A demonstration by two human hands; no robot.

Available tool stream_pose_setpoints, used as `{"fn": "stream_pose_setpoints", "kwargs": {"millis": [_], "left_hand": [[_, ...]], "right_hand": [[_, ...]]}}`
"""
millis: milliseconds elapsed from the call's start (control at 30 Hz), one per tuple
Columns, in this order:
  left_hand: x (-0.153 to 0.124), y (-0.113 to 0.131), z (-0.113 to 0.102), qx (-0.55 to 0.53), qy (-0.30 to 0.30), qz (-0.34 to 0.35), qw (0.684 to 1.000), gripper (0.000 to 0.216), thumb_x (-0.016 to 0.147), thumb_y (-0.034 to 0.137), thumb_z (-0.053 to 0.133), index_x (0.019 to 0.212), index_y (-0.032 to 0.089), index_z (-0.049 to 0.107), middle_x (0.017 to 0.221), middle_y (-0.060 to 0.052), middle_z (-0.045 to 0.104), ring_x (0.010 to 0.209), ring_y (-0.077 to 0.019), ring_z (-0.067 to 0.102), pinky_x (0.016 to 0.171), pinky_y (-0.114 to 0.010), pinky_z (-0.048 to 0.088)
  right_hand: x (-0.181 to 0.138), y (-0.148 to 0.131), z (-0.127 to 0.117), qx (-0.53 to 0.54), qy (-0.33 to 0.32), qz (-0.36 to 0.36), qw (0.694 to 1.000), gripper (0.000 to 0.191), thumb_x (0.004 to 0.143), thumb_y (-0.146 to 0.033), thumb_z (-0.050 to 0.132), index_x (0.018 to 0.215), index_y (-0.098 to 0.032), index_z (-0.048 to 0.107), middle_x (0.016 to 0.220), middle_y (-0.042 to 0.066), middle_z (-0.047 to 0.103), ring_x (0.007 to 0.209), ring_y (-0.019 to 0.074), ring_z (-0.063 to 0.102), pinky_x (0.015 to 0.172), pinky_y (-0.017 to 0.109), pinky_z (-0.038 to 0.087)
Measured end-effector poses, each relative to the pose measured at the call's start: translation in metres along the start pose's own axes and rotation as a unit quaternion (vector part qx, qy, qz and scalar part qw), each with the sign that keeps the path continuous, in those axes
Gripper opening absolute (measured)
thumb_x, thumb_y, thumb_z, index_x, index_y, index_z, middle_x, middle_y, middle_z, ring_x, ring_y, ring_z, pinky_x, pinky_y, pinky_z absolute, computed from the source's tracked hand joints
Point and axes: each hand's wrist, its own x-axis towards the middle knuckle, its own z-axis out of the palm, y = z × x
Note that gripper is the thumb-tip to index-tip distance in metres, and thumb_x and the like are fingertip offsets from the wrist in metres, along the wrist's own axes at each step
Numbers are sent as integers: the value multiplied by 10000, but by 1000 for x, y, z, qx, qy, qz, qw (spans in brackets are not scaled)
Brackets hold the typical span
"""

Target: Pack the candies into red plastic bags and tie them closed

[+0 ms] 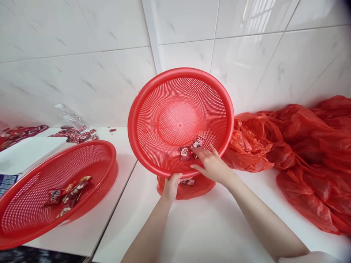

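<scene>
A red perforated plastic basket (229,117) is tilted up toward me, its round mouth facing me. At its near rim my left hand (172,185) is closed, thumb over the edge and the other fingers hidden beneath. My right hand (212,164) reaches over the lower right rim with its fingers apart. Its fingertips touch or hover at small red snack packets, among them a dark red packet (184,153) and a patterned red packet (198,141). Below the basket rests a red plastic bag (196,191) with some packets showing in it.
Another red basket (106,149) at left holds several snack packets (71,195). Behind it lie a clear plastic bottle (71,117), loose red packets (78,136) and a white tray (30,153). Filled red plastic bags (309,160) crowd the right side. A tiled wall (246,69) stands behind.
</scene>
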Motion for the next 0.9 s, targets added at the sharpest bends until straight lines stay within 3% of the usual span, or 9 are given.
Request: {"fn": "stream_pose_setpoints", "kwargs": {"millis": [167, 267, 333, 433, 533, 667, 767, 833, 900], "left_hand": [[5, 4, -2, -4, 3, 5, 1000, 404, 634, 203, 647, 1037, 202, 677, 893, -39, 737, 874, -291, 698, 759, -447, 580], [9, 11, -3, -10, 18, 2, 1000, 383, 623, 202, 642, 1003, 167, 670, 907, -56, 731, 891, -298, 694, 779, -474, 571], [11, 15, -5, -16, 23, 1, 1000, 346, 621, 199, 644, 962, 145, 671, 932, -72, 728, 927, -308, 685, 811, -494, 558], [14, 20, -9, -36, 30, 13, 999, 317, 622, 182, 654, 938, 154, 677, 942, -57, 725, 947, -302, 677, 838, -511, 550], [18, 22, -15, -46, 39, 35, 998, 304, 627, 171, 660, 930, 180, 685, 921, -32, 719, 913, -273, 677, 831, -514, 556], [22, 24, -19, -54, 48, 55, 996, 354, 633, 167, 661, 983, 216, 687, 981, -20, 708, 920, -249, 667, 847, -514, 555], [23, 23, -19, -58, 53, 58, 995, 327, 632, 167, 658, 954, 210, 696, 960, -15, 707, 905, -232, 663, 861, -505, 553], [23, 23, -20, -58, 56, 55, 995, 307, 630, 168, 657, 933, 202, 697, 945, -16, 706, 901, -227, 660, 864, -499, 553], [23, 23, -19, -57, 57, 54, 995, 314, 624, 168, 661, 935, 202, 691, 947, -17, 707, 902, -230, 660, 859, -500, 554]], "right_hand": [[0, 7, -11, 108, -77, -49, 990, 474, 843, -361, 640, 1284, -202, 573, 1198, 102, 662, 1103, 257, 608, 1015, 475, 419], [1, 6, -15, 232, -48, 29, 971, 374, 872, -306, 592, 1236, -224, 625, 1086, 68, 714, 966, 231, 670, 897, 409, 509], [3, 4, -14, 372, -33, 102, 922, 430, 868, -345, 593, 1272, -197, 600, 1067, 73, 726, 946, 229, 687, 875, 398, 530], [6, 4, -12, 552, -60, 153, 817, 563, 793, -412, 678, 1273, -133, 587, 1032, 99, 737, 946, 236, 691, 894, 403, 527], [7, 7, -11, 604, -81, 174, 773, 591, 725, -429, 744, 1206, -112, 613, 960, 101, 748, 857, 211, 700, 873, 388, 527], [4, 10, -8, 573, -130, 206, 783, 507, 708, -379, 768, 1120, -133, 606, 772, 39, 732, 673, 157, 678, 694, 308, 554], [2, 9, -2, 519, -201, 211, 804, 408, 754, -352, 717, 1106, -171, 618, 794, 26, 716, 598, 139, 653, 584, 281, 552], [1, 6, 1, 481, -205, 196, 830, 352, 810, -340, 646, 1132, -199, 622, 884, 41, 720, 649, 154, 671, 602, 294, 559], [2, 2, 0, 417, -161, 170, 878, 276, 852, -328, 589, 1096, -210, 643, 974, 54, 719, 764, 176, 687, 687, 308, 553]]}}
